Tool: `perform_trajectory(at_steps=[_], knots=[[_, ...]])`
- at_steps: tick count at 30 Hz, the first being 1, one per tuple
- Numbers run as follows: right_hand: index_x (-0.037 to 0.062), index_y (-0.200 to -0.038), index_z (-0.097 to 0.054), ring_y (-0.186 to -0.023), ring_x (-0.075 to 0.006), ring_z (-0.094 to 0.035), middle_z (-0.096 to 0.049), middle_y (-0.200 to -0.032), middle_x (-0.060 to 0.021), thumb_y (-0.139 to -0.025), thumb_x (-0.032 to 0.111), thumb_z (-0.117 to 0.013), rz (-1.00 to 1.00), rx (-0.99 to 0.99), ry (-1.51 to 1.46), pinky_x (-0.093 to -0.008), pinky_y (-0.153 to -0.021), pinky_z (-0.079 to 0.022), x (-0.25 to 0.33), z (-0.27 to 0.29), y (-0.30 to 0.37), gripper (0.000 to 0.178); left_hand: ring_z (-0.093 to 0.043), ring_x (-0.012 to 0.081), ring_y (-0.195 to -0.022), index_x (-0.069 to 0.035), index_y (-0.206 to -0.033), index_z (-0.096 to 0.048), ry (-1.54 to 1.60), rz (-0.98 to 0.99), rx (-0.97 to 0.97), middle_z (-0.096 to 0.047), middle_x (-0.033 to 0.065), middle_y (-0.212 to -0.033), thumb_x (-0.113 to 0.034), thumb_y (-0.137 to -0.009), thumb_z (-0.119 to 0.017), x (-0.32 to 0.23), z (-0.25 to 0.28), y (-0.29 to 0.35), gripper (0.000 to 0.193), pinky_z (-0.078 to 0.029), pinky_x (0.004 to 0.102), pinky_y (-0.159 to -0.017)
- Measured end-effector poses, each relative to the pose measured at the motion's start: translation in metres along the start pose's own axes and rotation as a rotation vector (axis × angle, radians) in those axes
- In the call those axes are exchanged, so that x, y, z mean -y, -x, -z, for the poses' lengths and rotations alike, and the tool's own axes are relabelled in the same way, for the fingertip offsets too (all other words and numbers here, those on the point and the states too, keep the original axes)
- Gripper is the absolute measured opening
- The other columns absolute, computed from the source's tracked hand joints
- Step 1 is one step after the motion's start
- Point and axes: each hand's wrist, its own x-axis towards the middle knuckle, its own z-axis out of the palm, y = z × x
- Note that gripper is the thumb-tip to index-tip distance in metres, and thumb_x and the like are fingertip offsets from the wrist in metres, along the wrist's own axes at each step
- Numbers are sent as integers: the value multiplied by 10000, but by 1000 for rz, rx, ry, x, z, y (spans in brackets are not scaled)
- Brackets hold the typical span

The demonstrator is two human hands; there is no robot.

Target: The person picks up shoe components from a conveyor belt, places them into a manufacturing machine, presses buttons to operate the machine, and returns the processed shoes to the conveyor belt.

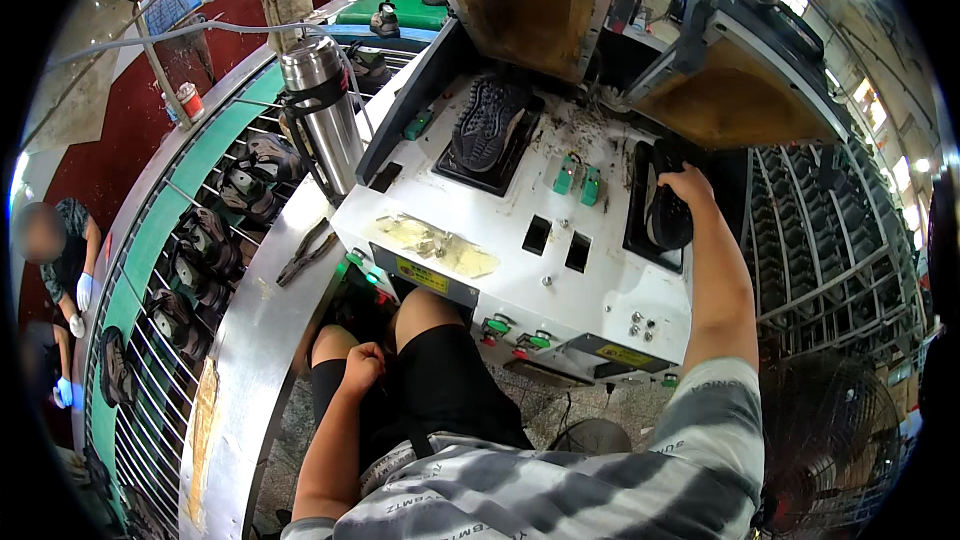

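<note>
My right hand [686,187] reaches to the right-hand bay of a white press machine [440,185], its fingers closed on the far part of a black shoe [668,224]. That shoe lies in a dark recessed tray, and my fingers hide some of it. Another dark shoe [484,125] lies in the left-hand bay with its treaded sole facing up. Over the bays, the left lid [520,0] and the right lid [735,90] are both raised. My left hand [364,366] is curled closed above my lap, and nothing shows in it.
Left of the machine curves a roller conveyor [140,285] carrying several shoes. A steel flask [322,115] and pliers [306,252] are on the metal ledge. Shoe racks [820,240] and a fan [830,440] stand right. At far left is another person [70,250] wearing gloves.
</note>
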Motion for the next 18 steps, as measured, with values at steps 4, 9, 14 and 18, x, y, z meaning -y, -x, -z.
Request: perform_trajectory(at_steps=[4, 9, 14, 18], knots=[[168, -1442, -420, -1284, -322, -480, -443, -1446, -156, -664, 542, -642, -30, -29, 32, -437, -1033, -409, 0, -6, 21, 891, -504, 181, -465, 0, -623, -540, -11, -38, -28, -550, 94, -553, 80, -588, -398, 13, 7, -6, 167, -398, 268, -440], [162, -1390, -478, -1243, -366, -492, -507, -1359, -168, -822, 610, -548, -7, -198, -2, -454, -995, -430, -22, -14, 94, 727, -528, 164, -495, 9, -646, -585, -35, -76, 14, -568, 77, -567, 67, -602, -449, -4, -15, -3, 154, -404, 260, -465], [-21, -927, -567, -681, -226, -498, -524, -774, -100, -882, 71, -593, 461, -763, -592, -349, -602, -408, -121, -74, 227, 105, -569, 131, -608, -12, -750, -623, -198, -134, 314, -594, 40, -674, 4, -736, -554, -26, -81, 7, 71, -459, 266, -557], [70, -769, -417, -643, -92, -312, -339, -714, 12, -924, 101, -527, -122, -839, -1088, -276, -571, -304, -195, -164, 341, 192, -641, 235, -711, -12, -889, -654, -438, -381, 592, -655, 128, -758, -164, -830, -608, -54, -177, 8, 170, -506, 339, -682]])
